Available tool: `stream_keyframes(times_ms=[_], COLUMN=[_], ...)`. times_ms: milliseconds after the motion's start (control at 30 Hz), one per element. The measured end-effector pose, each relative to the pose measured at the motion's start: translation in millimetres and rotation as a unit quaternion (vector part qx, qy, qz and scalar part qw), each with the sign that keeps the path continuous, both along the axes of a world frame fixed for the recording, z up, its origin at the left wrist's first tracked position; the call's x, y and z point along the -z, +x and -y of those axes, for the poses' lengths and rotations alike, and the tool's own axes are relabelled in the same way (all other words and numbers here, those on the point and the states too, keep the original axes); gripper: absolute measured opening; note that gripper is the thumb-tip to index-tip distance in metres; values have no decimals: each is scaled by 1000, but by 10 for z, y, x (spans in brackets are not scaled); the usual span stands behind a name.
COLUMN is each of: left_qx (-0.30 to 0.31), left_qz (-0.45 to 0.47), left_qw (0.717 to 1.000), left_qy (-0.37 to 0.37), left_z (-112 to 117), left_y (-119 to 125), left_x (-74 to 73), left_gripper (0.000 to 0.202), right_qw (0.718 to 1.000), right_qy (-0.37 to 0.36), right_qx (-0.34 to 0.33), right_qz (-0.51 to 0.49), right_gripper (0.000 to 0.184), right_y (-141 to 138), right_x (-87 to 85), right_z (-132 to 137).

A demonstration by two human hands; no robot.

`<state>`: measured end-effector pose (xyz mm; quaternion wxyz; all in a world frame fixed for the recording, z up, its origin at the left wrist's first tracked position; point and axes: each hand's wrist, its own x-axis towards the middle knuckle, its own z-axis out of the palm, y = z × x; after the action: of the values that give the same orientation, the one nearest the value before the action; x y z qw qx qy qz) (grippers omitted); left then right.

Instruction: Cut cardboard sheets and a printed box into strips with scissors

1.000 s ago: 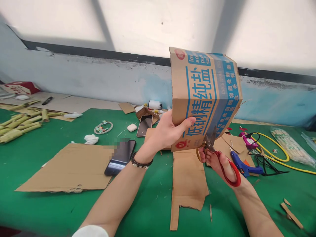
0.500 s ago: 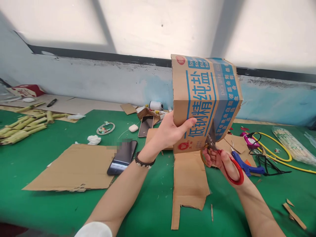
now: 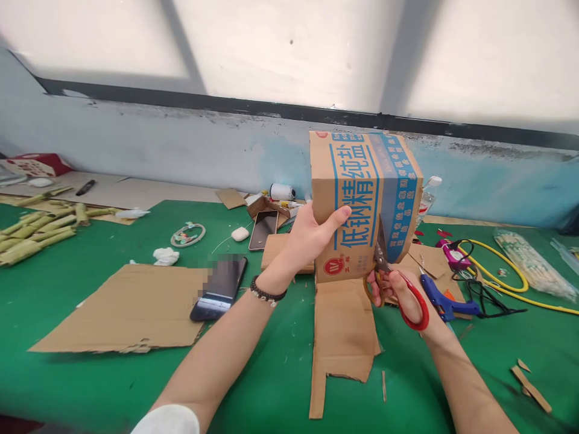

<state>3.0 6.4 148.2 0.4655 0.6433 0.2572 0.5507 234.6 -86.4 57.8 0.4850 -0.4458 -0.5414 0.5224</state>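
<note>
My left hand (image 3: 312, 238) grips the left edge of a printed cardboard box piece (image 3: 362, 199) with blue characters, holding it upright above the green table (image 3: 90, 361). In my right hand (image 3: 398, 295) are red-handled scissors (image 3: 402, 283), fingers through the loops. The blades point up into the lower edge of the box piece, along a blue stripe. A plain cardboard strip (image 3: 344, 331) hangs from the box down onto the table.
A flat cardboard sheet (image 3: 131, 307) and a black phone (image 3: 220, 288) lie to the left. Another phone (image 3: 262, 230), an earbud case (image 3: 240, 234) and bamboo pieces (image 3: 40, 226) sit further back. A blue glue gun (image 3: 446, 301), yellow cable (image 3: 511, 283) and skewer bag (image 3: 529, 262) lie right.
The box piece has come down lower and closer to the table. The scissor blades have gone further up into its lower edge.
</note>
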Motion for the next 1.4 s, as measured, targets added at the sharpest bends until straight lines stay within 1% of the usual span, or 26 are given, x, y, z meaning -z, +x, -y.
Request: stream_keyframes(times_ms=[100, 200, 400, 567, 733, 800, 933, 1033, 1167, 1267, 1333, 1400], left_qx=[-1, -11, -63, -103, -113, -112, -103, -106, -111, -112, -131, -181], left_qz=[20, 39, 69, 76, 104, 116, 126, 135, 147, 147, 153, 182], left_qw=[1000, 999, 995, 991, 987, 986, 987, 985, 983, 982, 979, 967], left_qy=[4, 5, 20, 46, 54, 50, 17, -9, -23, -37, -36, -8], left_z=[4, 23, 81, 162, 248, 259, 246, 232, 251, 281, 265, 184], left_y=[-37, -50, 44, 116, 159, 158, 121, 103, 152, 190, 142, -9], left_x=[-41, -72, -51, -35, -46, -57, -90, -113, -129, -160, -215, -291], left_gripper=[56, 54, 55, 54, 52, 51, 47, 50, 53, 54, 48, 38], right_qw=[1000, 999, 998, 996, 994, 995, 995, 995, 996, 995, 993, 990], right_qy=[4, 21, 55, 73, 88, 87, 81, 58, 18, 15, 20, 8], right_qx=[-27, -39, -23, -7, 7, -4, -58, -80, -85, -98, -115, -135], right_qz=[3, 12, 35, 48, 58, 47, 7, -21, -36, -33, -14, 23], right_gripper=[81, 83, 80, 76, 75, 72, 62, 59, 60, 62, 63, 62], right_y=[-28, -42, -21, 26, 46, 54, 86, 105, 105, 142, 216, 323], right_x=[-22, -41, -59, -125, -168, -154, -90, -63, -112, -195, -242, -257], right_z=[4, 14, 15, 44, 80, 76, 43, 35, 68, 116, 146, 154])
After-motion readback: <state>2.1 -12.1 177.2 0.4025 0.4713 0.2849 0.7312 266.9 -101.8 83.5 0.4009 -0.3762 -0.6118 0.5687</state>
